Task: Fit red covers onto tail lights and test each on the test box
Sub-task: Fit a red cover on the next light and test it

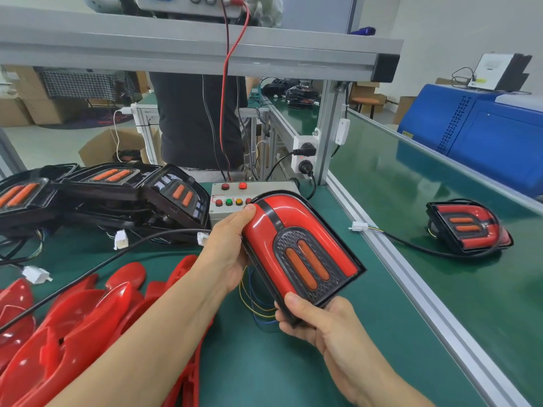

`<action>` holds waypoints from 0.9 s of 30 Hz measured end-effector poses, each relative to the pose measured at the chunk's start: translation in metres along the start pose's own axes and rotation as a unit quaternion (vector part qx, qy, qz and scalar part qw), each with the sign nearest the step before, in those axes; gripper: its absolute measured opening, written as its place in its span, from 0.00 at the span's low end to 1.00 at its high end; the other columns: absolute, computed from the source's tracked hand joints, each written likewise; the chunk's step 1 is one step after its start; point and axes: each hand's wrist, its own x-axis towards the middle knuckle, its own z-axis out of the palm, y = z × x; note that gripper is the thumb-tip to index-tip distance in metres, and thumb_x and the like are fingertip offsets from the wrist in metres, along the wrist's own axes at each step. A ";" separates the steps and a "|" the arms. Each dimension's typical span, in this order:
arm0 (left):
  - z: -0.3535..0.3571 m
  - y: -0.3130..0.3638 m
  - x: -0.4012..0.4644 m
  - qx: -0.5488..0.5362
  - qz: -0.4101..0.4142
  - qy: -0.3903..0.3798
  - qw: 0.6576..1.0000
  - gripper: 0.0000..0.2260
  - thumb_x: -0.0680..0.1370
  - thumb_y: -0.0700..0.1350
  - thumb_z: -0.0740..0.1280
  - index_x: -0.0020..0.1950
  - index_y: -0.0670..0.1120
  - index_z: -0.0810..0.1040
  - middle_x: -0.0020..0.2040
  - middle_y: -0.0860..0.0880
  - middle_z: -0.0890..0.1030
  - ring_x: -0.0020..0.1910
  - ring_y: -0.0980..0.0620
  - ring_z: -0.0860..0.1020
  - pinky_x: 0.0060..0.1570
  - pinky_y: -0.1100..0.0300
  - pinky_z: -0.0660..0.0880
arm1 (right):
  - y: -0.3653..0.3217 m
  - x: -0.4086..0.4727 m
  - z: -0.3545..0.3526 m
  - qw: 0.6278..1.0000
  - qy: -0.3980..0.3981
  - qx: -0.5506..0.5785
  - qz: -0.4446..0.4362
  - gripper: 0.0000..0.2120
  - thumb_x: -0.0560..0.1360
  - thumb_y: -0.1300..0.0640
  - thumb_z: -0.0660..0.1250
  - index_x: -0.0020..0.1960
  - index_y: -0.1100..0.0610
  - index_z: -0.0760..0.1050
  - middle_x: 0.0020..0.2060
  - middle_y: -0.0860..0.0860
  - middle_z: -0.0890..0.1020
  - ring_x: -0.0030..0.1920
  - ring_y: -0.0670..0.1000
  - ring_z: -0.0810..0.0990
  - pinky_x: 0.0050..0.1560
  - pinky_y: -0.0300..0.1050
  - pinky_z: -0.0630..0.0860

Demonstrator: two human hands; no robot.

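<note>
While we're gripping the covered tail light (299,251) with left hand (226,254) and right hand (311,321), its dangling wires (252,301) are risking a snag near the test box (232,198).

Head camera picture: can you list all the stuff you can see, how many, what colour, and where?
held tail light: one, red cover fitted, in both hands, centre
finished tail light: one, red and black, on the belt, right
uncovered tail lights: at least three, black with orange strips, stacked at left
red covers: a heap, count unclear, red, bottom left
test box: one, grey with coloured buttons, behind the held light
blue machine: one, far right
left hand: grips the light's left edge
right hand: grips its lower corner
</note>
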 end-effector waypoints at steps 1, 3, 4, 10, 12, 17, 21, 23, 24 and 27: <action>0.001 0.001 -0.001 -0.007 -0.002 0.003 1.000 0.09 0.79 0.49 0.64 0.49 0.46 0.80 0.38 0.48 0.85 0.33 0.53 0.83 0.33 0.58 0.79 | 0.000 -0.001 0.000 1.000 0.000 -0.001 -0.001 0.23 0.62 0.52 0.75 0.53 0.62 0.82 0.46 0.57 0.86 0.43 0.51 0.83 0.44 0.41 0.80; 0.001 0.004 -0.003 -0.022 -0.015 -0.002 1.000 0.08 0.78 0.48 0.65 0.49 0.45 0.80 0.37 0.49 0.85 0.33 0.53 0.83 0.31 0.59 0.79 | -0.002 -0.003 -0.001 1.000 -0.007 -0.005 -0.001 0.21 0.63 0.52 0.76 0.53 0.61 0.83 0.46 0.57 0.86 0.44 0.51 0.83 0.46 0.42 0.80; 0.000 0.007 -0.003 -0.029 -0.027 -0.017 0.999 0.08 0.78 0.47 0.65 0.50 0.44 0.80 0.37 0.48 0.85 0.33 0.52 0.83 0.30 0.59 0.78 | -0.004 -0.003 -0.003 1.000 -0.015 -0.013 -0.001 0.20 0.64 0.53 0.78 0.53 0.59 0.83 0.47 0.57 0.85 0.45 0.51 0.83 0.47 0.43 0.80; -0.003 0.022 -0.001 -0.052 -0.061 -0.026 0.996 0.09 0.77 0.45 0.63 0.55 0.45 0.78 0.39 0.47 0.84 0.33 0.50 0.82 0.39 0.54 0.76 | -0.015 -0.003 -0.003 0.998 -0.042 -0.050 0.004 0.15 0.66 0.51 0.75 0.52 0.52 0.84 0.48 0.53 0.86 0.49 0.51 0.84 0.48 0.43 0.80; 0.000 0.018 -0.001 -0.038 -0.041 0.003 0.998 0.07 0.78 0.45 0.64 0.51 0.45 0.79 0.39 0.48 0.84 0.32 0.51 0.82 0.38 0.55 0.77 | -0.014 -0.002 0.000 0.998 -0.039 -0.039 0.002 0.16 0.66 0.52 0.75 0.53 0.55 0.84 0.48 0.55 0.86 0.48 0.51 0.83 0.48 0.43 0.80; 0.000 0.009 -0.002 -0.010 0.004 0.033 0.999 0.09 0.79 0.48 0.63 0.44 0.47 0.80 0.35 0.50 0.84 0.31 0.54 0.82 0.38 0.56 0.77 | -0.010 0.000 0.003 0.999 -0.018 -0.029 -0.016 0.22 0.65 0.51 0.74 0.56 0.61 0.81 0.48 0.59 0.85 0.45 0.53 0.83 0.46 0.43 0.80; 0.003 -0.001 -0.003 0.028 0.085 0.053 0.995 0.12 0.80 0.49 0.61 0.41 0.47 0.80 0.38 0.49 0.84 0.35 0.54 0.81 0.39 0.57 0.76 | -0.006 0.000 0.003 0.998 0.000 -0.054 -0.022 0.14 0.68 0.55 0.74 0.52 0.61 0.82 0.42 0.56 0.85 0.40 0.53 0.83 0.43 0.43 0.80; 0.007 -0.005 -0.003 0.041 0.130 0.066 0.988 0.11 0.80 0.49 0.60 0.41 0.48 0.77 0.39 0.47 0.81 0.38 0.51 0.78 0.41 0.57 0.75 | -0.003 0.000 0.004 0.998 0.019 -0.060 -0.018 0.07 0.71 0.61 0.74 0.48 0.62 0.83 0.38 0.56 0.84 0.36 0.53 0.82 0.40 0.43 0.81; 0.009 -0.006 -0.003 0.047 0.132 0.072 0.988 0.11 0.80 0.49 0.59 0.42 0.47 0.77 0.38 0.48 0.79 0.38 0.51 0.76 0.41 0.57 0.74 | -0.002 0.000 0.004 0.998 0.029 -0.059 -0.014 0.05 0.71 0.62 0.73 0.47 0.62 0.83 0.37 0.56 0.84 0.35 0.53 0.82 0.39 0.43 0.80; 0.010 -0.006 -0.001 0.060 0.069 0.051 0.994 0.16 0.81 0.52 0.59 0.54 0.41 0.79 0.46 0.43 0.83 0.44 0.48 0.79 0.48 0.52 0.77 | -0.006 0.001 0.004 0.997 0.049 -0.066 -0.009 0.06 0.71 0.61 0.73 0.46 0.61 0.83 0.36 0.56 0.84 0.34 0.52 0.82 0.36 0.41 0.79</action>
